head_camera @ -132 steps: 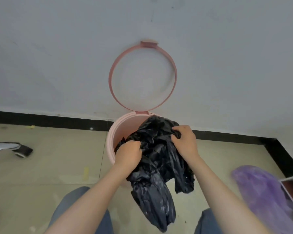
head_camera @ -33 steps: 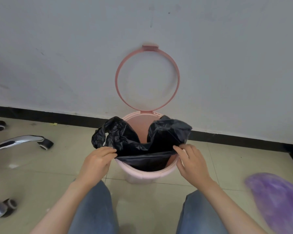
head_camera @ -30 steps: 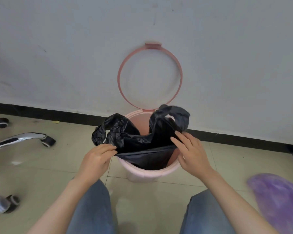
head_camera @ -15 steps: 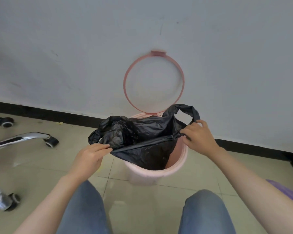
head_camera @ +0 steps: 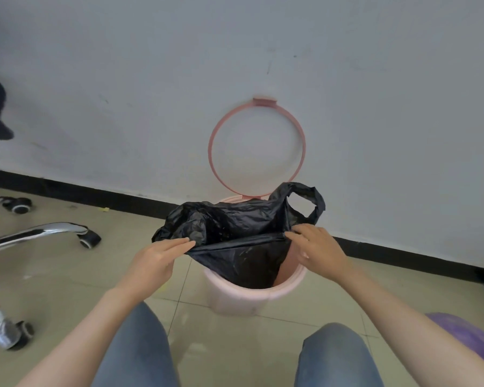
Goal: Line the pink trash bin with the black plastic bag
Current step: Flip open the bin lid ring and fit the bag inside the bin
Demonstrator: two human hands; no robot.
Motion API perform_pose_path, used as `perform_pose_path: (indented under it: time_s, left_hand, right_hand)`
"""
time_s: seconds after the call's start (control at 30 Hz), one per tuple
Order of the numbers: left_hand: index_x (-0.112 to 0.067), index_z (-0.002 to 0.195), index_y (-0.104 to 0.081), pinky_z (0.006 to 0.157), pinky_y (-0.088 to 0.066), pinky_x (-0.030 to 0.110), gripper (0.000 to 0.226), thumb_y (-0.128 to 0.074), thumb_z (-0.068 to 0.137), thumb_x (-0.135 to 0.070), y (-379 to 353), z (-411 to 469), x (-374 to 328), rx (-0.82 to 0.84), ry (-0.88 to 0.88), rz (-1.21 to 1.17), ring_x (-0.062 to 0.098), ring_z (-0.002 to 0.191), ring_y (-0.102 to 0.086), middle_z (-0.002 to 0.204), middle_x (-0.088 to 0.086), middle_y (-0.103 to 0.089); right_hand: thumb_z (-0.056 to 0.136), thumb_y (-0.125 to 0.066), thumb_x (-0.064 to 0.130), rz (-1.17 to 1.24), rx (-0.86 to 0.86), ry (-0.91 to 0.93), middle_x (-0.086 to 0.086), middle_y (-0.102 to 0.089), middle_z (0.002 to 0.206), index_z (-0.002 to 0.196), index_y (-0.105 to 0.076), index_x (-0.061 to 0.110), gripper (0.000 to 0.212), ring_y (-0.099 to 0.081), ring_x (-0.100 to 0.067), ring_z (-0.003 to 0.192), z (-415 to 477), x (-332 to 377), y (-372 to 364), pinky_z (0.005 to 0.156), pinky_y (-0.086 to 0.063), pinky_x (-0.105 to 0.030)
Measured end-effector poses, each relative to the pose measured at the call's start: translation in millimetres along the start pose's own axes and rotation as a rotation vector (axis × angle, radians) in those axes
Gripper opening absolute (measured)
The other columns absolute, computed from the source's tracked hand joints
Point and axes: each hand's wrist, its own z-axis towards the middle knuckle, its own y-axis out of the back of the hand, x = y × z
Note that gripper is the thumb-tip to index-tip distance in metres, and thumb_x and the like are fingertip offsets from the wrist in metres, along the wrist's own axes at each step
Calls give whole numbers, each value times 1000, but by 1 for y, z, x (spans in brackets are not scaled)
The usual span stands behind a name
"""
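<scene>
Hands are stretching the mouth of the black plastic bag over the round pink plastic trash bin, which is standing on the beige tiled floor close to the white wall. The left hand is pinching the near-left edge of the bag between thumb and fingers, just outside the bin's left side. The right hand is gripping the bag's right edge above the bin's right rim, with one loop handle of the bag sticking up behind it. The bag's lower part is hanging down inside the bin, while its rim is not yet lying over the bin's edge. The bin's pink ring-shaped lid frame is standing upright against the wall. Knees in blue jeans are showing at the bottom, a chrome office-chair base with castors is sitting to the left, and a purple plastic bag is lying at the lower right.
</scene>
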Motion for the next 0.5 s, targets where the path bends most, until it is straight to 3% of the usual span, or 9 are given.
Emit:
perform_pose_path:
  time_s: [0.03, 0.1, 0.17, 0.23, 0.27, 0.33, 0.4, 0.5]
  left_hand:
    - [-22, 109, -50, 62, -61, 47, 46, -27, 73, -6, -2, 2, -3, -3, -2, -8, 31, 86, -71, 100, 14, -73]
    - [-20, 108, -53, 62, -61, 46, 46, -27, 72, -5, -6, 5, -8, -9, -20, -21, 28, 86, -71, 100, 13, -73]
    - [-15, 105, -58, 63, -61, 42, 47, -28, 71, -4, -6, 11, -13, -13, -44, -28, 25, 86, -69, 98, 13, -74]
    - [-12, 105, -58, 64, -59, 41, 45, -29, 72, -2, -6, 12, -14, -4, -66, -32, 23, 90, -65, 98, 14, -74]
    - [-11, 106, -57, 65, -59, 41, 45, -32, 72, 2, -5, 11, -12, 13, -86, -24, 21, 94, -62, 98, 14, -74]
    - [-7, 105, -62, 62, -59, 42, 49, -49, 64, 15, -3, 6, -7, 68, -154, 25, 18, 101, -57, 98, 13, -74]
    - [-7, 98, -70, 63, -59, 38, 64, -72, 40, 20, -3, -2, -8, 189, -223, 164, 20, 99, -66, 97, 8, -75]
    - [-16, 88, -76, 64, -58, 26, 76, -83, 15, 3, -17, -15, -16, 316, -254, 306, 16, 85, -72, 96, 1, -76]
  right_hand:
    - [54, -83, 14, 22, 24, 3, -11, -70, 108, 112, -62, 13, 62, -66, -29, 100, 3, 8, 3, 78, -56, -41]
    - [72, -73, 21, 107, 125, 6, -8, -53, 136, 135, -40, 16, 71, -46, -27, 128, 11, 28, 1, 105, -37, -45]
    - [84, -61, 22, 146, 212, -52, -8, -48, 139, 141, -27, 17, 67, -35, -27, 134, 26, 44, -8, 113, -22, -45]
    - [85, -58, 18, 128, 193, -89, -13, -64, 117, 131, -45, 16, 48, -49, -32, 118, 35, 49, -15, 107, -30, -46]
    - [82, -61, 16, 101, 133, -82, -12, -70, 100, 117, -59, 15, 34, -57, -33, 103, 35, 48, -17, 98, -40, -44]
    - [72, -69, 15, 70, -14, -48, -5, -68, 70, 84, -72, 16, 12, -62, -26, 72, 27, 39, -21, 68, -52, -34]
    - [70, -59, 19, 75, -127, 34, -4, -64, 64, 71, -71, 15, 12, -61, -24, 62, 6, 30, -23, 53, -50, -28]
    - [68, -58, 17, 22, -248, 140, -10, -72, 73, 66, -69, 11, 13, -69, -26, 68, -40, 22, -34, 57, -56, -27]
